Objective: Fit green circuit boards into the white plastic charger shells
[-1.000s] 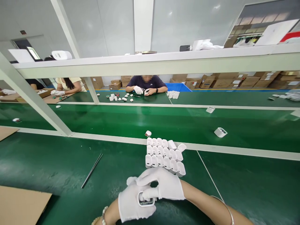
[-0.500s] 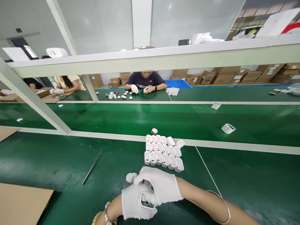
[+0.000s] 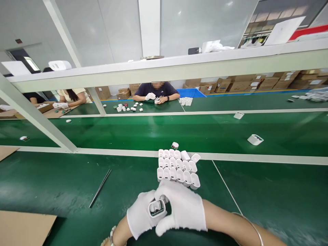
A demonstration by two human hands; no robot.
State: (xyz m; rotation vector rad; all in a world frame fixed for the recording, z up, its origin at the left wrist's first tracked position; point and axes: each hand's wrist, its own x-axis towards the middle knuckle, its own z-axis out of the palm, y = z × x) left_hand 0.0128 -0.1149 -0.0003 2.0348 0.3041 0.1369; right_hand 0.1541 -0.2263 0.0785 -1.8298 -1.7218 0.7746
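Note:
A white plastic housing [image 3: 156,209] with its open end toward me shows a green circuit board edge and pale and dark parts inside. My left hand [image 3: 140,212], in a white glove, is closed around it. My right hand [image 3: 180,206], also gloved, arches over the housing's far right side. Its fingertips are at the upper rim, the thumb spread apart below, with a gap between palm and housing. Just beyond my hands, similar white housings [image 3: 180,176] stand in three rows, a few at the back tilted.
Tweezers [image 3: 100,188] lie at left, near a cardboard sheet [image 3: 24,227]. A green conveyor belt [image 3: 205,131] carries a white housing [image 3: 255,139] and a small white part [image 3: 175,145]. A shelf beam [image 3: 164,71] crosses above. Across the belt, a co-worker [image 3: 156,94] handles a white part.
My right fingers have come out of the housing's opening, and the thumb has spread downward. The housing has turned and risen slightly in my left hand. The view has shifted a little.

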